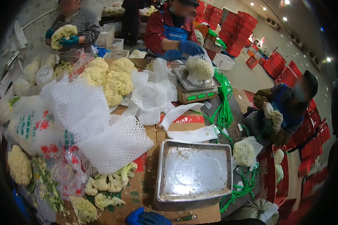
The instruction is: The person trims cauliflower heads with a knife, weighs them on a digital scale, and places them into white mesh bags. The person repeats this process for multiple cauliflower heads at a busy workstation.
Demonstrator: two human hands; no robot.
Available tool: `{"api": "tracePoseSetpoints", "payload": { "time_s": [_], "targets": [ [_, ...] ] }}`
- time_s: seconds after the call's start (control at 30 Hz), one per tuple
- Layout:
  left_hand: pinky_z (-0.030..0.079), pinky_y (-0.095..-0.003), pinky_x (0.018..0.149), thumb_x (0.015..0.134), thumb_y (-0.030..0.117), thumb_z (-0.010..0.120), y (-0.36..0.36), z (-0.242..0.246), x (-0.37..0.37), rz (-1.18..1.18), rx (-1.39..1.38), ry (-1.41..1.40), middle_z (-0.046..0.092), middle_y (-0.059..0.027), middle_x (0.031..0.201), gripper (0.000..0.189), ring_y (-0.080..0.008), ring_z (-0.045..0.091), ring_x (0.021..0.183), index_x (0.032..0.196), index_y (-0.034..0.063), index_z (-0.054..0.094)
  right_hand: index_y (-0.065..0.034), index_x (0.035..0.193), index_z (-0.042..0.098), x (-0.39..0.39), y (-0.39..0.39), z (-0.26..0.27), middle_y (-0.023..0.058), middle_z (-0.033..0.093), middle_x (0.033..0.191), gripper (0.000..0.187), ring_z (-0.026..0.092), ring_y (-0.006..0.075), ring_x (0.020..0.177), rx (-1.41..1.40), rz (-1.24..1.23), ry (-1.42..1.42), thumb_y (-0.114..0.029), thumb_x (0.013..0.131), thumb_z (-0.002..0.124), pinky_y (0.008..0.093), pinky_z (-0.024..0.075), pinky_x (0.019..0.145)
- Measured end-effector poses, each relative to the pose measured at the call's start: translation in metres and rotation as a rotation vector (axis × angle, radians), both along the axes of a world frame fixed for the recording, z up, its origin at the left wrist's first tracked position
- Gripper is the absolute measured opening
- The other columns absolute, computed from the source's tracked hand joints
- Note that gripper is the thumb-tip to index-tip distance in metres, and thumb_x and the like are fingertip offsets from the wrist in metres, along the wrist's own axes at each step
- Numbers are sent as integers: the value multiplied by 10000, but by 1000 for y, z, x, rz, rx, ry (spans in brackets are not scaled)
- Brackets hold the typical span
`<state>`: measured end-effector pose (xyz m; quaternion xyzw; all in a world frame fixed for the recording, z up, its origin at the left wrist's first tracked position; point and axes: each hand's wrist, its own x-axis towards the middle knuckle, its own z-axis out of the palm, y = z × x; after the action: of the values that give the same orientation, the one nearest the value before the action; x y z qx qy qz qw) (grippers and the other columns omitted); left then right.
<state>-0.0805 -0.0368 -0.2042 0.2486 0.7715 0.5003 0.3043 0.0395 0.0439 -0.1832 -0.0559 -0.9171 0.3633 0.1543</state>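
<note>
At the bottom edge, my left hand [134, 216] and my right hand [154, 218] lie together in blue gloves, partly cut off; their fingers cannot be made out well. Just right of them, a small tool with a green handle [186, 218] lies on the cardboard [146, 194]. A rectangular stainless-steel tray [195, 171] stands above it. Cut cauliflower florets [109, 182] lie up and left of my hands, with a cauliflower piece [83, 209] nearer the edge. White foam mesh sleeves [115, 143] are heaped beyond the florets. Whole yellowish cauliflowers [115, 81] sit behind the heap.
Across the table, a gloved co-worker [171, 33] reaches to a netted cauliflower [200, 69] on a digital scale [197, 94]. Another co-worker [76, 31] holds a cauliflower at upper left. At right, a masked person [284, 104] handles green ties. Red crates [273, 174] stand beside the table.
</note>
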Motion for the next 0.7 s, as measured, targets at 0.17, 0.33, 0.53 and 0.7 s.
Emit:
{"api": "tracePoseSetpoints", "payload": {
  "time_s": [0.17, 0.33, 0.53, 0.7],
  "targets": [
    [485, -346, 791, 853, 119, 502, 34, -10, -25, -25, -41, -61, 654, -149, 972, 285, -258, 623, 878, 1107, 61, 620, -70, 1271, 490, -7, 19, -2, 186, 474, 1293, 523, 477, 356, 1177, -18, -78, -75, -150, 765, 599, 479, 397, 956],
    [484, -347, 786, 857, 123, 499, 55, -22, -42, -42, -69, -99, 652, -148, 969, 289, -258, 621, 872, 1115, 62, 615, -66, 1279, 480, -10, 32, -7, 187, 472, 1294, 524, 478, 354, 1175, -26, -130, -136, -145, 773, 594, 476, 398, 955],
    [484, -349, 780, 862, 128, 495, 67, -36, -53, -43, -87, -132, 650, -147, 966, 293, -257, 618, 864, 1125, 63, 609, -62, 1288, 468, -10, 41, -14, 190, 470, 1295, 526, 480, 352, 1173, -39, -147, -175, -140, 782, 588, 474, 399, 954],
    [483, -350, 775, 867, 132, 491, 70, -43, -56, -27, -89, -145, 648, -146, 963, 297, -256, 615, 857, 1133, 64, 604, -58, 1295, 458, -11, 44, -17, 191, 469, 1296, 527, 481, 351, 1172, -39, -135, -188, -136, 789, 584, 471, 399, 953]
  ]
}}
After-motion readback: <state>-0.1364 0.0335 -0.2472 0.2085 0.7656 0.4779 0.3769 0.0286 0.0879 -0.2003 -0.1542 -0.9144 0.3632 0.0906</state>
